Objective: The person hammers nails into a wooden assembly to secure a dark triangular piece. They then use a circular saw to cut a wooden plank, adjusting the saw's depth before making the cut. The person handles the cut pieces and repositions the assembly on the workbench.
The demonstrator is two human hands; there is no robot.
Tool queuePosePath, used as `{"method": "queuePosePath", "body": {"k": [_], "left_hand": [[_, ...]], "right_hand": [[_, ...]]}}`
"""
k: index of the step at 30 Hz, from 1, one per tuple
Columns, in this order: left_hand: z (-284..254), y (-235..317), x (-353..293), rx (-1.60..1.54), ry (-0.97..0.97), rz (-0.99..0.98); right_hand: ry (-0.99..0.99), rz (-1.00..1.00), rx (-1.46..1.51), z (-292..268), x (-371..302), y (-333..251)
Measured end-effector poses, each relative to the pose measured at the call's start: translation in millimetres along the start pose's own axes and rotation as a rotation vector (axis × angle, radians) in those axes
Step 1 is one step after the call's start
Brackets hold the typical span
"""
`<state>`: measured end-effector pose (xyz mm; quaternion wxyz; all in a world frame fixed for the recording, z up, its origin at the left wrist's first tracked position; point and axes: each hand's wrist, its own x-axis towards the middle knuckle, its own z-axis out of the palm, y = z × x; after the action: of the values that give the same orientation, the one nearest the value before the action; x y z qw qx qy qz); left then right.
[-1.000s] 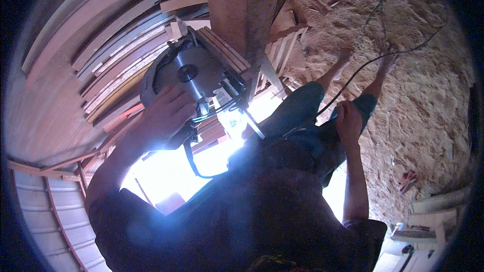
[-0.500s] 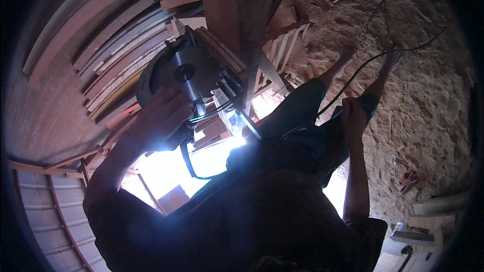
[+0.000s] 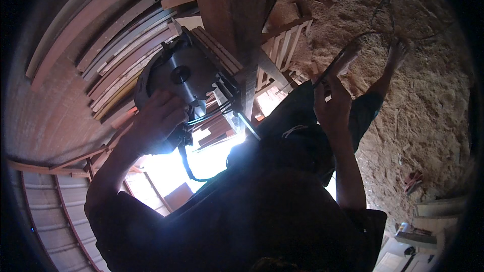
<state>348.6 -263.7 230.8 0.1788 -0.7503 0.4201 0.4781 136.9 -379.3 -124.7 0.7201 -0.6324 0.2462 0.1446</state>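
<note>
My left hand point(image 3: 161, 118) is closed round the body of a dark circular saw point(image 3: 194, 73), whose round metal face catches a bright streak of light. A loop of its black cord hangs below that hand, by the bright gap. My right hand point(image 3: 334, 103) is raised over my thigh, its fingers pinched on a black power cord point(image 3: 347, 46). From those fingers the cord runs over the sawdust to the far right. Part of the saw's handle is hidden behind my left fingers.
Stacked boards point(image 3: 118, 58) lie at the left. A thick wooden post point(image 3: 229, 10) stands beyond the saw, with a slatted wooden frame point(image 3: 285, 48) beside it. Sawdust point(image 3: 423, 95) covers the ground around my bare feet point(image 3: 398, 53). Wood pieces point(image 3: 438, 209) lie at lower right.
My right hand has risen and moved left from my knee, and the cord is now in its fingers, bent into a curve. The left hand and saw have barely shifted.
</note>
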Motion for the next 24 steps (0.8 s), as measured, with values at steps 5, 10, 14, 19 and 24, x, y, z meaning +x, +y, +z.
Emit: {"method": "queuePosePath", "body": {"k": [5,10,14,19,24], "left_hand": [[5.5,-3.0,-5.4,-0.040,0.018,-0.019],[2.6,-0.8,-0.9,0.010,0.032,0.008],[1.7,-0.1,-1.2,-0.006,0.010,-0.012],[-2.9,3.6,3.7,0.018,-0.012,-0.029],[-2.6,5.4,2.7,-0.009,-0.008,-0.023]], "right_hand": [[0.270,-0.108,0.000,-21.4,-2.2,-16.3],[0.086,-0.643,-0.112,-8.2,-5.6,-56.8],[-0.322,-0.866,0.168,28.5,-7.8,-129.2],[-0.156,-1.073,0.323,75.3,-5.2,-126.6],[-0.133,-1.110,0.350,83.8,-3.3,-126.1]]}}
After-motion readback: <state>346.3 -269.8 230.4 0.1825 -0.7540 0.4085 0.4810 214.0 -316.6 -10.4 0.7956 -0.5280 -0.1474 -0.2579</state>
